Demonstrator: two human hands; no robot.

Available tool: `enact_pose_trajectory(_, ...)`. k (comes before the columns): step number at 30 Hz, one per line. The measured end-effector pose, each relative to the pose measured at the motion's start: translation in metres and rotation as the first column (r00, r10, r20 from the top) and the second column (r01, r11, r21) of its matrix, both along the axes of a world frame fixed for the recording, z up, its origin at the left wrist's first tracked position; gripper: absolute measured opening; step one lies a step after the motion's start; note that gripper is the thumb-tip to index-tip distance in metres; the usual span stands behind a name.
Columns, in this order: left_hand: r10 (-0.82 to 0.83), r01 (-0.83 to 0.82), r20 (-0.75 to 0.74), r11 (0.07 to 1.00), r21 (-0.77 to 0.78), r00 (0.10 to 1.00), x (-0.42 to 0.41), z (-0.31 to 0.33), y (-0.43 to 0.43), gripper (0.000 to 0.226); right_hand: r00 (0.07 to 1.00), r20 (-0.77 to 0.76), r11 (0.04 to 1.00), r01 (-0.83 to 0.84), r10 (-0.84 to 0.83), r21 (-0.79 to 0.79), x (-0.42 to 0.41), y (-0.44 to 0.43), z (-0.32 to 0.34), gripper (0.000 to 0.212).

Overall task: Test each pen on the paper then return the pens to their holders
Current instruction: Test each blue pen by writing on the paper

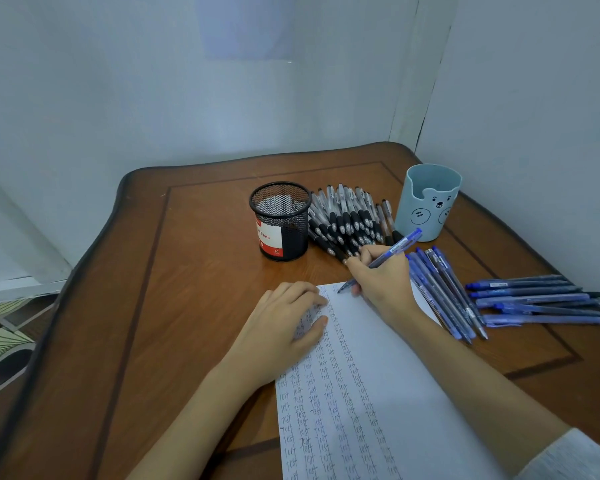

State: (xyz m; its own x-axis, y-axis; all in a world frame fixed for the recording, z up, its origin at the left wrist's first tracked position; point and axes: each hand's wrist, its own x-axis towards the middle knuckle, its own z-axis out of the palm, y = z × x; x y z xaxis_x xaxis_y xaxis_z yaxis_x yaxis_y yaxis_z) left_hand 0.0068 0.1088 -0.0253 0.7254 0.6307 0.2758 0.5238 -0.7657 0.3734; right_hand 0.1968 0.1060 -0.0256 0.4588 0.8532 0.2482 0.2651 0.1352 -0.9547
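Two hands working: our right hand (383, 278) pinches a blue pen (383, 259), tip on paper (395, 358) covered in "test"; left hand (284, 327) presses flat, fingers relaxed. Mesh holder (280, 221) label reads "Pens".

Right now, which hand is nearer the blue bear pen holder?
Right. The right hand, gripping a blue pen, is just front-left of the blue bear pen holder; left hand rests on the paper, farther left.

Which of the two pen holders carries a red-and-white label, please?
The black mesh cup, left of the black pens; the pale blue holder shows only a bear face.
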Motion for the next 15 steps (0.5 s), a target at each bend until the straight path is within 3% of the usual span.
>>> enact_pose_trajectory(15, -0.004, 0.004, 0.007, 1.0, -0.003, 1.0, 0.0008, 0.0012, -0.0012, 0.046, 1.0, 0.03, 1.0, 0.001, -0.002, 0.001, 0.0015, -0.0003, -0.0008, 0.039)
